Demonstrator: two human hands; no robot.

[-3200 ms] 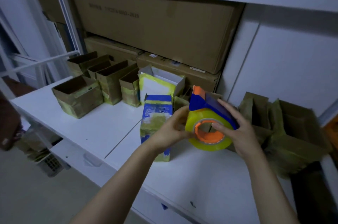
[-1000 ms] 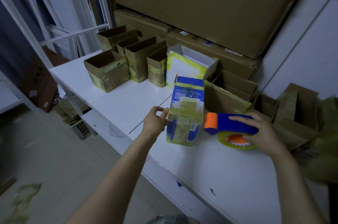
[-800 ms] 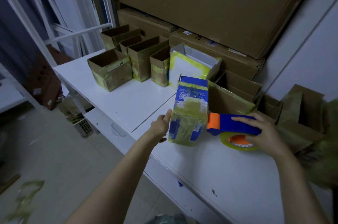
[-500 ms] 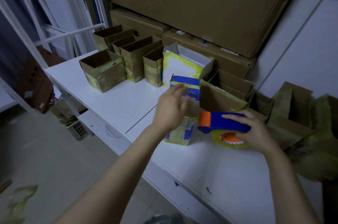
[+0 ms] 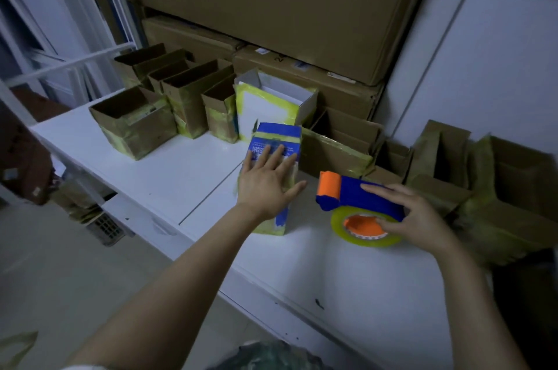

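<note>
The left hand (image 5: 267, 185) lies flat, fingers spread, against the front of the taped carton (image 5: 279, 135), which stands upright on the white bench (image 5: 169, 170). Just beside it, the right hand (image 5: 422, 218) grips the dispenser (image 5: 356, 197), whose roll rests on the bench.

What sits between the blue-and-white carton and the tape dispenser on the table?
Nothing: the head view shows a narrow strip of bare white table between the carton and the tape dispenser. Only the thumb of the left hand reaches over it.

Forearms are seen bare, as are left hand (image 5: 265, 185) and right hand (image 5: 419, 218). Dark green patterned garment (image 5: 271, 356) glimpsed at bottom edge.
</note>
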